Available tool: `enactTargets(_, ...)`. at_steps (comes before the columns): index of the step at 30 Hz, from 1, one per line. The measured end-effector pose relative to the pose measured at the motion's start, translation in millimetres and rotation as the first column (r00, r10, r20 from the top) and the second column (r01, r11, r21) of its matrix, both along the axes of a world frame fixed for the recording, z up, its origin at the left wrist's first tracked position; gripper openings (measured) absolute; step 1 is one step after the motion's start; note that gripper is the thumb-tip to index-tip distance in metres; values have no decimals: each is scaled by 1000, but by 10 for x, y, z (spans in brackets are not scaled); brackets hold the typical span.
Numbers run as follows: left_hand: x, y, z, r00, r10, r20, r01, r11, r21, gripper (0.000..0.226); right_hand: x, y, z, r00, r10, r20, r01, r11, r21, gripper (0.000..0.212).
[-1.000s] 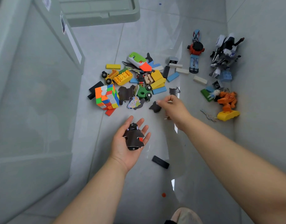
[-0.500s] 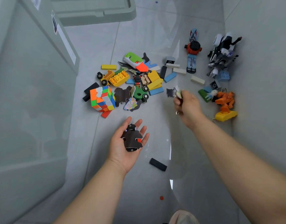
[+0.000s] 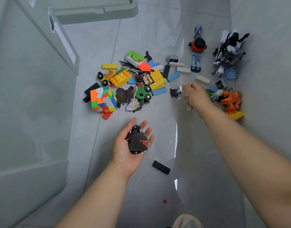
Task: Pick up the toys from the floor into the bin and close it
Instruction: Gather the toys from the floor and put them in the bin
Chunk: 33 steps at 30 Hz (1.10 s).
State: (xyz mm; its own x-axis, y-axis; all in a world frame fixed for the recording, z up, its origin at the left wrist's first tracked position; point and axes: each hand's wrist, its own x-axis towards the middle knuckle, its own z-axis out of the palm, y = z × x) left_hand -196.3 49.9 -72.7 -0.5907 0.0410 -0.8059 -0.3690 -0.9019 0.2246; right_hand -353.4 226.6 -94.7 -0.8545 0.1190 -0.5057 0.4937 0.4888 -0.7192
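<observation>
The bin's [image 3: 26, 96] wall runs along my left, its corner near the toy pile, and its lid [image 3: 95, 10] lies beyond on the floor [image 3: 141, 186]. One Rubik's cube [image 3: 103, 99] marks the pile's left edge. My left hand [image 3: 125, 145] lies palm up with fingers straight, carrying dark puzzle pieces [image 3: 136, 140] over open floor. One black block [image 3: 161, 167] lies alone just right of it. My right hand [image 3: 195, 96] is blurred near three white blocks [image 3: 202, 79], so I cannot tell its grip. One orange figure [image 3: 232, 101] sits just beside it.
</observation>
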Motion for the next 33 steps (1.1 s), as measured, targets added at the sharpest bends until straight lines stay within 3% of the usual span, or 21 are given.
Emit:
enactTargets(1,4,-5,0,1000,0,-1,0,1000,0,31,-24,-23,-64,990,140,-10,-135,970,203,30)
enactTargets(3,7,-11,7,1000,5,-1,-5,1000,1,30,-24,-83,-147,944,327,45,-315,853,415,49)
enactTargets(8,17,-33,60,999,41,4,-41,999,-17,25,87,-117,-174,932,358,57,-343,818,462,45)
enactTargets(10,20,-39,115,998,64,-7,-65,997,-31,19,219,-198,-25,979,203,-25,-192,954,229,33)
enactTargets(11,14,-41,156,997,78,-18,-79,996,-45,17,323,-292,108,999,36,-34,-37,999,-16,26)
enactTargets(12,-3,-35,198,995,91,-31,-93,993,-66,16,437,-404,266,990,-138,22,139,946,-294,24)
enactTargets(13,-27,-19,263,993,107,-53,-112,990,-87,17,553,-528,445,958,-260,125,285,790,-542,26)
enactTargets(15,-88,22,456,983,142,-118,-156,981,-119,26,765,-768,844,913,-292,285,394,455,-798,33)
enactTargets(17,-138,30,737,958,195,-212,-229,961,-154,37,919,-977,1227,923,-227,311,374,332,-866,36)
enactTargets(20,-89,-37,1291,896,267,-353,-366,896,-251,33,1134,-1263,1810,962,-124,244,270,278,-922,35)
enactTargets(24,96,-417,2034,801,289,-524,-549,703,-453,26,1418,-1709,2541,998,-2,61,59,232,-971,23)
enactTargets(26,192,-741,2256,785,223,-579,-578,602,-551,44,1547,-2024,2768,991,132,33,8,183,-983,27)
enactTargets(27,249,-923,2320,784,234,-575,-591,566,-575,48,1599,-2207,2809,980,193,38,3,178,-984,28)
enactTargets(29,388,-1292,2408,741,371,-560,-669,484,-564,24,1708,-2611,2823,956,287,56,-20,255,-967,25)
enactTargets(31,560,-1649,2343,739,444,-506,-669,404,-624,13,1819,-3002,2750,939,323,117,-24,403,-915,20)
enactTargets(33,746,-1957,2167,772,475,-421,-605,349,-715,18,1926,-3298,2652,927,335,170,-48,555,-830,18)
